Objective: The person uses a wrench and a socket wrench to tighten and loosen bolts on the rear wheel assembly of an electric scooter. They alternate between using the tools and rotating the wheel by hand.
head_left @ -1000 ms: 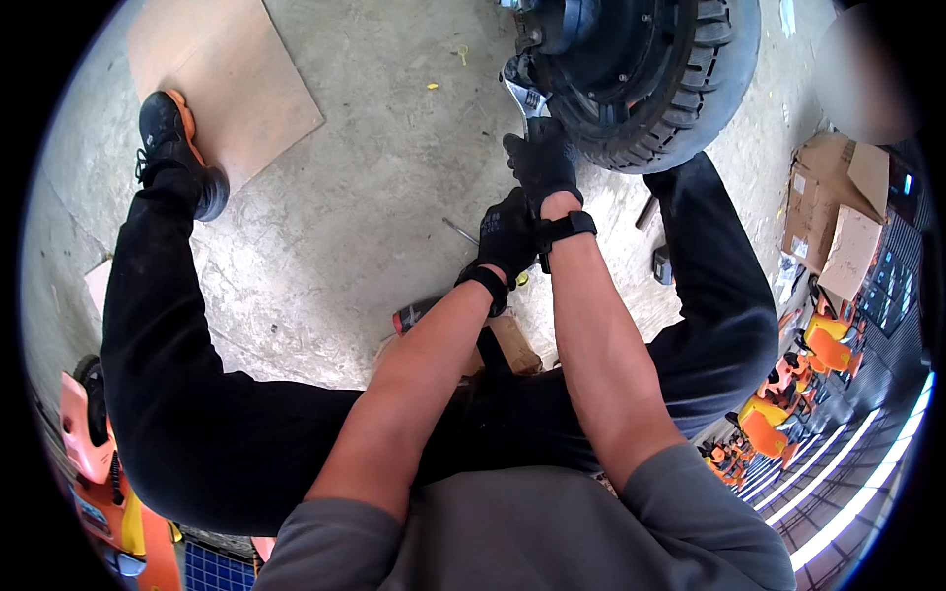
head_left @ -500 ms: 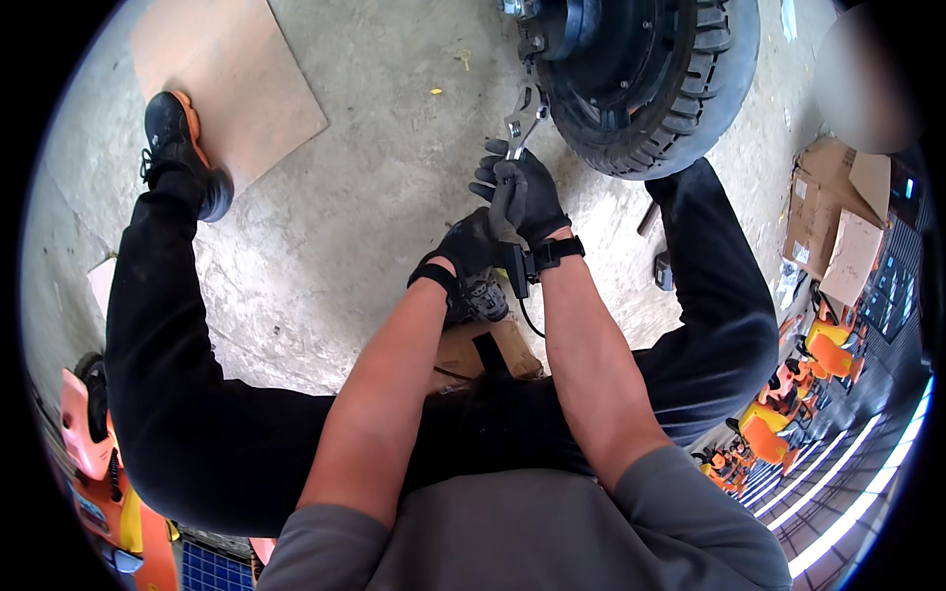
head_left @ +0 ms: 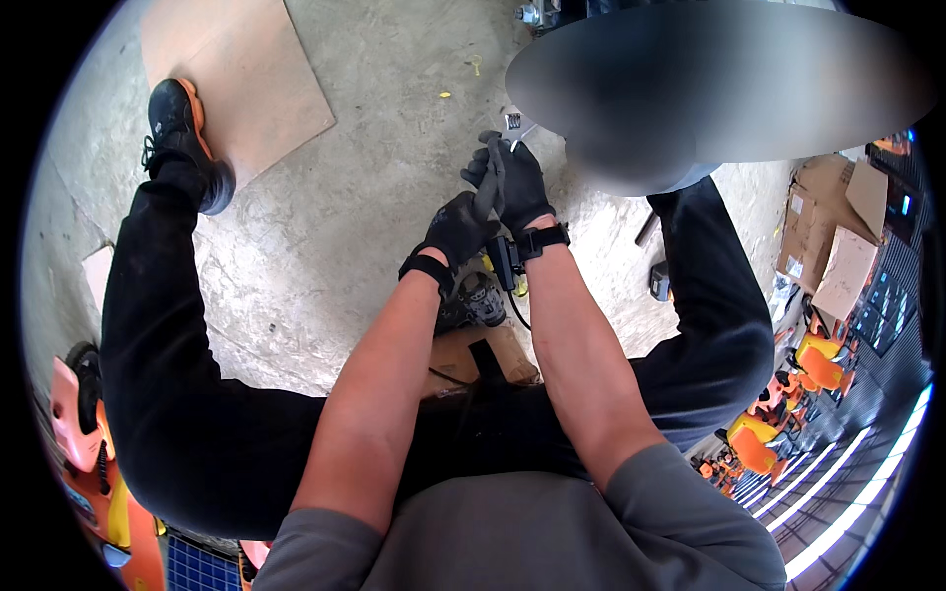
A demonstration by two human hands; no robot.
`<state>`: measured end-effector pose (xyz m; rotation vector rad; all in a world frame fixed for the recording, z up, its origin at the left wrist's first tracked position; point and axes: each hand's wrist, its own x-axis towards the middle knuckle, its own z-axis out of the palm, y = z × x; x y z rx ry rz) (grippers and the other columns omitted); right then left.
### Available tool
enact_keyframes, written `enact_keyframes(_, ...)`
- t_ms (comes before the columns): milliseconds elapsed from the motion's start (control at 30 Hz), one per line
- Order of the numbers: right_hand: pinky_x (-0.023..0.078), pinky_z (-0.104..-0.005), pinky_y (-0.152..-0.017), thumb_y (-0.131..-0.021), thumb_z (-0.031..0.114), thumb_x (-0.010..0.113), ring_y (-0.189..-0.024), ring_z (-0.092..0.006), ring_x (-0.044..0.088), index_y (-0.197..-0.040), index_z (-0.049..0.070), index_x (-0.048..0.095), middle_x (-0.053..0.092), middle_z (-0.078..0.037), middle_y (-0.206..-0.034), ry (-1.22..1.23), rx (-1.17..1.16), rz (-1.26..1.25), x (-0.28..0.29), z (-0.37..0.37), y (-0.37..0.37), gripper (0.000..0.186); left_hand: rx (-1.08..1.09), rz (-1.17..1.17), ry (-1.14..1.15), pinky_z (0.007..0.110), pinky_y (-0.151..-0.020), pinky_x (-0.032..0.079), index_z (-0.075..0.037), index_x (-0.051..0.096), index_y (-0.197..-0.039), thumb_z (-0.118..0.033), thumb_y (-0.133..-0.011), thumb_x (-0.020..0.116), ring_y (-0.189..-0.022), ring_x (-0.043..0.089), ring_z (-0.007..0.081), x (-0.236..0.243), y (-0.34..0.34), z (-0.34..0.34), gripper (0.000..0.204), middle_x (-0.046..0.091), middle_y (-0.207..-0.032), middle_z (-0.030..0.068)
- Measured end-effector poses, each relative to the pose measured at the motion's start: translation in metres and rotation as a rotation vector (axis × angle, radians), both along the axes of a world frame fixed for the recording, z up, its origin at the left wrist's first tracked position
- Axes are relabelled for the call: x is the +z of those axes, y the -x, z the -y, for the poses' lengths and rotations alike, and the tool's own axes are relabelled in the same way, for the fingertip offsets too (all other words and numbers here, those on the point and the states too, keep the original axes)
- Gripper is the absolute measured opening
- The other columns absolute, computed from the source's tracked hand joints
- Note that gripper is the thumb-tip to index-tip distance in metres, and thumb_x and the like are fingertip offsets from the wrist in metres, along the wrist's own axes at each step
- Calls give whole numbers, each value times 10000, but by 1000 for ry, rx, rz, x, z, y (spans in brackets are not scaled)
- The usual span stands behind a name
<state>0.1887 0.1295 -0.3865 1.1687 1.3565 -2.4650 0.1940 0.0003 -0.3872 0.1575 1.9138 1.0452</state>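
My right hand (head_left: pixel 522 187), in a black glove, is closed around an adjustable wrench (head_left: pixel 513 121). Part of its head and a bit of bright metal show beyond the fingers; the handle is hidden. My left hand (head_left: pixel 459 227), gloved too, presses against the right palm from the left, its fingers together and pointing away from me. What lies under those fingers is hidden. Just beyond the hands, a wide blur covers most of the black wheel; only a grey edge of its tyre (head_left: pixel 690 180) shows by my right foot.
A power tool (head_left: pixel 481 300) and a cardboard box (head_left: pixel 473 357) are between my legs. A dark block (head_left: pixel 659 281) and a short bar (head_left: pixel 647 229) lie beside my right leg. A cardboard sheet (head_left: pixel 241 89) is under my left foot; an opened carton (head_left: pixel 833 222) stands right.
Both hands have shifted slightly left, and the wrench has turned, so less of it shows. The second, slimmer wrench is no longer distinct. The blur now covers the wheel.
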Motion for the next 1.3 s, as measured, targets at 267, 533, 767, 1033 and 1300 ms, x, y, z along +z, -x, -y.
enact_keyframes(267, 583, -393, -671, -963, 193, 502, -724, -243, 639, -1105, -18, 561, 578, -116, -833, -28, -81, -8, -9, 6, 21, 262, 68, -97, 48, 420, -778, 502, -23, 580, -982, -279, -726, 733, -905, 638, 361, -15, 14, 4, 392, 657, -922, 212)
enact_keyframes(533, 576, -412, -744, -982, 206, 485, -760, -218, 610, -1119, -15, 544, 555, -97, -865, -33, -31, 15, -5, 2, 22, 267, 67, -202, -37, 390, -682, 501, -46, 595, -958, -241, -782, 723, -777, 645, 298, -20, 7, 8, 292, 658, -837, 144)
enact_keyframes(767, 570, -380, -696, -979, 282, 511, -671, -142, 562, -1116, 35, 569, 548, -36, -796, 34, -15, 2, -2, -1, 14, 288, -59, 412, -258, 271, -589, 491, -44, 608, -1016, -88, -847, 606, -687, 594, 97, -23, 28, 21, 175, 633, -803, 34)
enact_keyframes(1033, 571, -390, -706, -985, 281, 496, -662, -155, 564, -1081, 34, 563, 549, -45, -791, 25, -33, -11, 3, 3, 17, 274, -152, 180, -163, 330, -564, 489, -32, 622, -981, -65, -836, 573, -637, 601, 149, -3, 36, 24, 157, 649, -802, 64)
enact_keyframes(1300, 583, -407, -669, -994, 243, 452, -670, -236, 619, -1027, -11, 537, 563, -111, -812, -108, -177, 32, -18, 23, 40, 270, -37, -139, -117, 452, -812, 471, -48, 585, -1024, -140, -801, 630, -964, 585, 418, -24, 40, 30, 246, 632, -986, 232)
